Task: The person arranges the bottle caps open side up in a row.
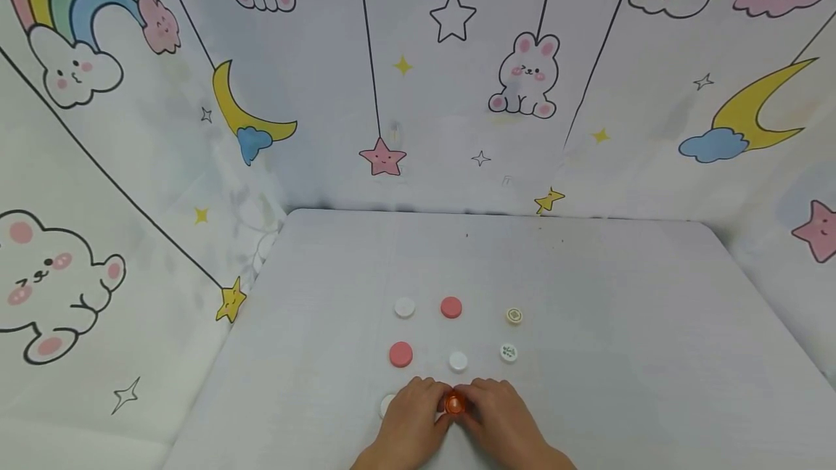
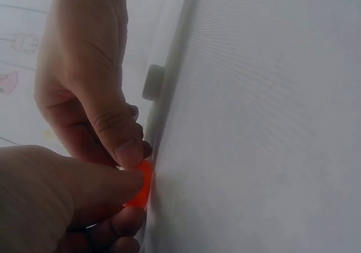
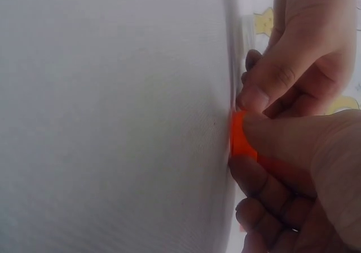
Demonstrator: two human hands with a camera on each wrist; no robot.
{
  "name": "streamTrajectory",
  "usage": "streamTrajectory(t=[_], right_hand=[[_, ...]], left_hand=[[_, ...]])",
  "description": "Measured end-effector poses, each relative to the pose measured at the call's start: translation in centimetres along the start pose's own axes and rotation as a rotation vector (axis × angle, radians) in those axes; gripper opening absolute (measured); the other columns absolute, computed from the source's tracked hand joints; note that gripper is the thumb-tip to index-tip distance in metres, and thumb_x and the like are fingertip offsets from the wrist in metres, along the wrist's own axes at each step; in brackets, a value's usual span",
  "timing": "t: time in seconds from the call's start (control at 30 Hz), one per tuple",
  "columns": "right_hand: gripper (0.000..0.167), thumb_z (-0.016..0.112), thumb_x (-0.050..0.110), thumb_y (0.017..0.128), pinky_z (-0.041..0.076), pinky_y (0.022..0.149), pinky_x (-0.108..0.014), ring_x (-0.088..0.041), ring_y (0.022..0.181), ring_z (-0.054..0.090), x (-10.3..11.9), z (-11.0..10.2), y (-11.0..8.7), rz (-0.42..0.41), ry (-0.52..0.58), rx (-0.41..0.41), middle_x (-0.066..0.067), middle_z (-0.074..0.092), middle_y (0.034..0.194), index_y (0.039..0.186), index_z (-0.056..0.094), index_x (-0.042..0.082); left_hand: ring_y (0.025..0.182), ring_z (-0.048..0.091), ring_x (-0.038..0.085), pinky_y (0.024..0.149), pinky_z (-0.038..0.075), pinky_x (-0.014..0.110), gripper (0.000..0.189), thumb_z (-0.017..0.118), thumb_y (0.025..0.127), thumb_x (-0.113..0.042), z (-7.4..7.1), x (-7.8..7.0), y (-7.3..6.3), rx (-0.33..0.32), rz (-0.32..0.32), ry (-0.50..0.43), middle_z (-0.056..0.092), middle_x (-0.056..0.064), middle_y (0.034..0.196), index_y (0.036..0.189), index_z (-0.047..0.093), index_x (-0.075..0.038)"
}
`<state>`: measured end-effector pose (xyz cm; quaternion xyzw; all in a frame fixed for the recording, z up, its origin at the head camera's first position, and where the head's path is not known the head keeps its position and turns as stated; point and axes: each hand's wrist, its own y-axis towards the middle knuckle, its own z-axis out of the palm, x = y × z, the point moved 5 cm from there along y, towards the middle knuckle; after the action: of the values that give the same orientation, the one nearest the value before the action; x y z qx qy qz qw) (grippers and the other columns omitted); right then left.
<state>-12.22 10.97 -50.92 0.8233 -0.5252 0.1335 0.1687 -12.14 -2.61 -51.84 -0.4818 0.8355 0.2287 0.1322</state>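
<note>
An orange bottle cap sits on the white table at the front, between both hands. From its left side, my left hand pinches it with thumb and fingers. My right hand grips the opposite side in the same way. Both wrist views show the orange cap low against the table surface, its edge partly covered by the thumbs. Just left of the left hand, a white cap is partly hidden. A small white cap lies right beyond the fingertips.
Farther back lie a red cap, a white cap, another red cap, a cream cap with a printed mark and a white cap with green print. A cartoon-printed cloth surrounds the table.
</note>
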Motion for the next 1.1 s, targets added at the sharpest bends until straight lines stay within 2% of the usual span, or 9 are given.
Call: streamTrajectory(t=[0.17,0.33,0.5,0.73,1.1], right_hand=[[0.03,0.083,0.028,0.076,0.045,0.066,-0.029,-0.003,0.069,0.051,-0.2,-0.4,-0.4,0.013,-0.003,0.002,0.016,0.061,0.077,0.102,0.074,0.015],[0.037,0.084,0.027,0.074,0.045,0.07,-0.031,-0.002,0.071,0.048,-0.4,-1.4,-0.9,0.051,-0.021,-0.01,0.018,0.057,0.077,0.107,0.072,0.015],[0.039,0.087,0.024,0.071,0.043,0.07,-0.027,-0.002,0.073,0.049,-0.7,-2.8,-1.4,0.05,-0.025,-0.104,0.021,0.053,0.077,0.106,0.072,0.017],[0.04,0.087,0.025,0.07,0.042,0.069,-0.026,0.0,0.074,0.049,-2.1,-3.8,-2.0,0.112,-0.025,-0.118,0.02,0.057,0.081,0.107,0.072,0.021],[0.04,0.09,0.018,0.065,0.047,0.07,-0.03,0.0,0.071,0.051,-3.9,-5.3,-3.3,0.134,-0.022,-0.213,0.017,0.061,0.081,0.101,0.073,0.019]], left_hand=[[0.072,0.041,0.004,0.063,0.034,0.018,0.028,0.08,0.077,-0.022,0.3,-0.3,0.2,0.038,-0.009,-0.01,0.044,-0.015,0.074,0.101,0.067,-0.016],[0.074,0.043,0.006,0.064,0.037,0.019,0.036,0.082,0.075,-0.02,0.2,-0.7,0.3,-0.023,0.036,0.004,0.049,-0.012,0.078,0.107,0.066,-0.014],[0.079,0.049,0.009,0.07,0.043,0.023,0.036,0.082,0.075,-0.022,0.0,-1.2,0.7,-0.063,0.075,0.019,0.056,-0.008,0.087,0.107,0.067,-0.015],[0.079,0.049,0.01,0.07,0.042,0.023,0.033,0.083,0.076,-0.024,-0.2,-2.0,1.6,-0.037,0.088,0.016,0.056,-0.007,0.088,0.104,0.068,-0.016],[0.076,0.046,0.006,0.067,0.039,0.018,0.031,0.083,0.076,-0.024,0.2,-3.6,3.1,-0.004,0.136,-0.006,0.051,-0.01,0.081,0.103,0.069,-0.018]])
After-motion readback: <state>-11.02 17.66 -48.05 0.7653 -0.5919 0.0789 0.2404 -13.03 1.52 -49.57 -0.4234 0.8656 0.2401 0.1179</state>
